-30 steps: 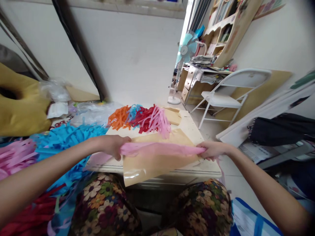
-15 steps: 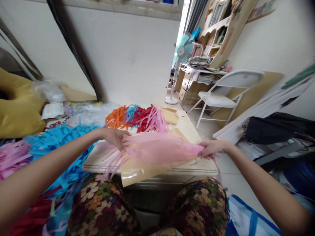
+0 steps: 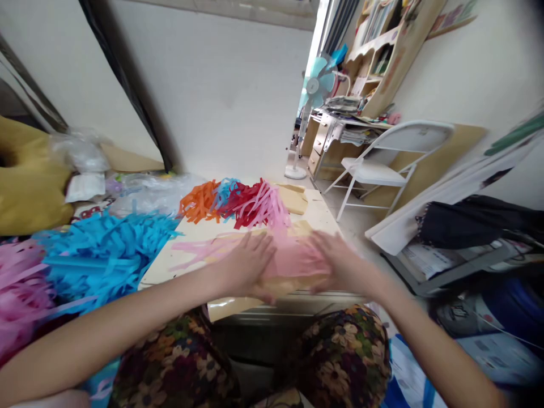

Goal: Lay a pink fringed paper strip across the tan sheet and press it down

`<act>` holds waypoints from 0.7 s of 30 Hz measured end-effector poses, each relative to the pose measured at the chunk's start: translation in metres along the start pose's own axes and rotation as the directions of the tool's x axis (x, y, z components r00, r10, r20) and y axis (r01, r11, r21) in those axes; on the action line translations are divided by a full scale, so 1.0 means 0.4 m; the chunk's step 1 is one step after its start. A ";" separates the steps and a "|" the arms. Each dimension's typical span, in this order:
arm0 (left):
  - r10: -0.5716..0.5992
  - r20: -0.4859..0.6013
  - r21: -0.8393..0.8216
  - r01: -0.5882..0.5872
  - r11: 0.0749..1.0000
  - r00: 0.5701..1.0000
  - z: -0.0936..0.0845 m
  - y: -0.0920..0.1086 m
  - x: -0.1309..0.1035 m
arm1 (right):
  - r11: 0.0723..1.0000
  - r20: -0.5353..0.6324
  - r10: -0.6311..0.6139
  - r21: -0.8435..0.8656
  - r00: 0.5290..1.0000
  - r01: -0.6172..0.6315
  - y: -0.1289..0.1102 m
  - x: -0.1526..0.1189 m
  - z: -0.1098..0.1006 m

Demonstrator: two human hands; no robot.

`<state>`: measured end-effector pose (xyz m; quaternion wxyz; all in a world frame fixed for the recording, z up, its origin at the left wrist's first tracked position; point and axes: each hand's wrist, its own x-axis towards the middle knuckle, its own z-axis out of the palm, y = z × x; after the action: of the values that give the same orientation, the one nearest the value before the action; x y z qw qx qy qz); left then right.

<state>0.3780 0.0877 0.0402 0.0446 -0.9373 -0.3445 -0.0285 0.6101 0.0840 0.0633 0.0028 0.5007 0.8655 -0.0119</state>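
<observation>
The pink tissue paper lay across the middle of the desk, upon a shiny tan sheet whose near corner hung over the front edge. The left hand was palm down on the paper, with its fingers spread and apart, and nothing was clamped in this grip. The right hand was at the other side of the paper, a little blurred; its fingers were stretched out too and did not pinch anything that I could see. How strongly the hands pressed, I cannot tell. The left end of the paper was cut in loose strips, which came out beyond the left forearm; the right end was hidden by the right hand.

Behind it stood in a row an orange tassel, a red tassel and a pink tassel.

In my judgement the paper was very light, soft and easily torn, and it could slide on the glossy sheet. A thin strip would probably rip if pulled alone, so the better place to hold seemed the uncut middle, gathered gently, or pressed with flat palms.
</observation>
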 end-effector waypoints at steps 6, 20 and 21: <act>0.001 0.064 -0.049 0.003 0.999 0.998 0.048 0.040 0.016 | 0.946 -0.075 -0.318 0.044 0.945 0.322 -0.140 0.020 0.096; -0.071 0.017 -0.181 0.072 0.981 0.997 0.039 0.086 -0.037 | 0.949 -0.159 -0.286 0.092 0.945 0.303 -0.149 -0.016 0.113; -0.067 0.027 -0.194 0.071 0.978 0.997 0.034 0.087 -0.041 | 0.948 -0.155 -0.284 0.105 0.946 0.301 -0.150 -0.019 0.110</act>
<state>0.3884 0.0520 0.0230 -0.0518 -0.9249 -0.3727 -0.0542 0.5616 0.0465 0.0203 -0.0908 0.3653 0.9259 -0.0327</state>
